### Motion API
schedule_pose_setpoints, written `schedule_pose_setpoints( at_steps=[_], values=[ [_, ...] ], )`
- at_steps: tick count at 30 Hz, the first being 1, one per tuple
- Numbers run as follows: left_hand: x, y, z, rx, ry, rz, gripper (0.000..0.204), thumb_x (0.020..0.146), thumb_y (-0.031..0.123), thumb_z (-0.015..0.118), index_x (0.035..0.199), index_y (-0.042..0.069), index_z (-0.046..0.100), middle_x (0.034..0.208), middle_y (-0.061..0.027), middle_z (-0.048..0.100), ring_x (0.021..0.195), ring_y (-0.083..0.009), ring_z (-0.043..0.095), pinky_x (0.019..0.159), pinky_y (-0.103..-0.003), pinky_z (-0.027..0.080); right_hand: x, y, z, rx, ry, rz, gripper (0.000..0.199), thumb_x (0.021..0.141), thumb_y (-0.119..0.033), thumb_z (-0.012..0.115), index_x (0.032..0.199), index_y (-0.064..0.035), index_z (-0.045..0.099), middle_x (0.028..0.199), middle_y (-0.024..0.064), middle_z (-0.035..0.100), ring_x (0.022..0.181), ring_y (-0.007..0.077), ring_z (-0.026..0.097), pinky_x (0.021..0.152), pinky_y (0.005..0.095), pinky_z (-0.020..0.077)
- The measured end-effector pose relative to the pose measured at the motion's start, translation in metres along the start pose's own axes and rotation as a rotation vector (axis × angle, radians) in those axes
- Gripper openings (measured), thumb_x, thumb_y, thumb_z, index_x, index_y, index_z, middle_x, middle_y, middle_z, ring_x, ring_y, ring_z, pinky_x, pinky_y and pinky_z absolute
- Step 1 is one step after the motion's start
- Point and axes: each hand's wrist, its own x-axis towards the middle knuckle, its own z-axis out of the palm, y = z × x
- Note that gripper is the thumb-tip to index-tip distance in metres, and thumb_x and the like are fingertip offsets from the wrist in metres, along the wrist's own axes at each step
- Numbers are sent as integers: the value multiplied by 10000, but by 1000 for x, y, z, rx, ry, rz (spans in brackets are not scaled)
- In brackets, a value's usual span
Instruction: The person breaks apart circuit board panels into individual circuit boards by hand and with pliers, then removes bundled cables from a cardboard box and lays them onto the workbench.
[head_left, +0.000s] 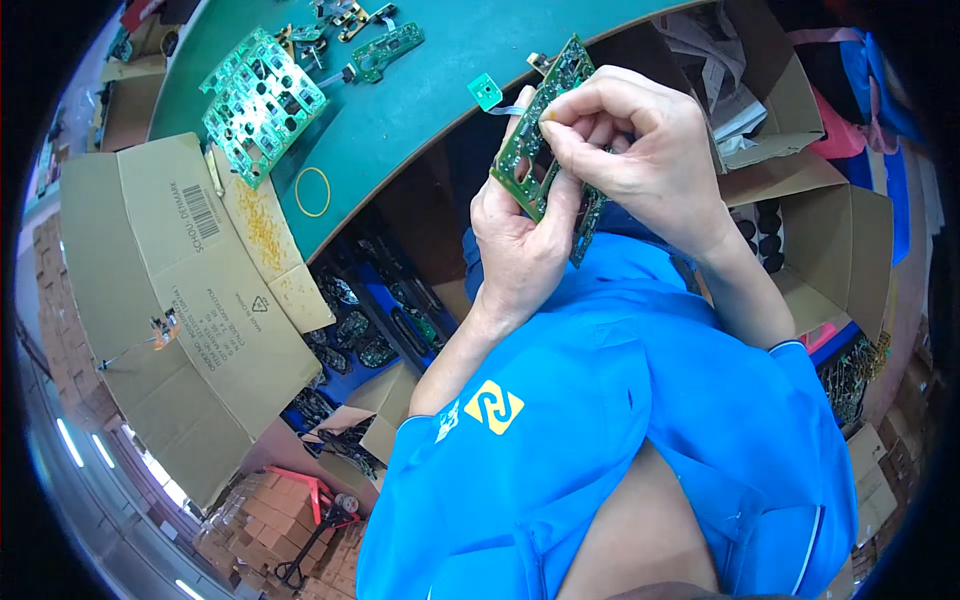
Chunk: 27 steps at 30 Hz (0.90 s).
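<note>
Electronics assembly workshop: circuit boards (262, 103) on a green workbench (420, 100), cardboard cartons (190, 300).

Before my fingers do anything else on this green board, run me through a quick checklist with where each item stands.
1. Left hand supports the green circuit board from below: ok.
2. Right hand fingertips pinch at the board's face: ok.
3. Small green tab on its ribbon hangs free of the table: ok.
4. Board held above the lap, off the green table: ok.
5. What the fingertips grip: cannot tell.
6. Stack of boards lies apart: ok.
</note>
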Motion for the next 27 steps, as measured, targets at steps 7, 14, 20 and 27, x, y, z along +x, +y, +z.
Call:
schedule_pose_setpoints(
  at_steps=[7, 14, 20, 27],
  values=[
    [1, 0, -7, -4, -49, -87, 360, 908, 4, 633, 1265, -12, 586, 1086, -119, 692, 852, -126, 641, 740, -241, 523, 0, 11, 3, 188, 57, 105, 87, 815, 29, 708, 900, 15, 718, 753, 40, 653, 623, 68, 549, 566, 154, 465],
    [10, 10, -9, -482, 21, -320, 427, 875, -25, 636, 1293, 2, 557, 1227, -161, 654, 1002, -190, 668, 862, -289, 543, 2, 24, -27, 360, 243, 219, 124, 833, 40, 694, 953, 18, 713, 811, 26, 659, 635, 50, 537, 576, 147, 456],
    [14, 13, -12, -599, 20, -404, 452, 874, -40, 633, 1312, 10, 529, 1273, -168, 633, 1080, -226, 658, 933, -317, 535, 1, 32, -46, 259, 239, 57, 100, 836, 30, 705, 934, 13, 720, 889, 29, 661, 629, 58, 528, 557, 157, 442],
    [15, 11, -5, -504, 0, -308, 431, 889, -30, 632, 1305, 10, 526, 1246, -160, 644, 1057, -211, 659, 926, -308, 529, 8, 5, -21, -36, -9, -119, 149, 833, 59, 690, 960, -2, 736, 915, 48, 630, 699, 73, 532, 586, 181, 439]
  ],
)
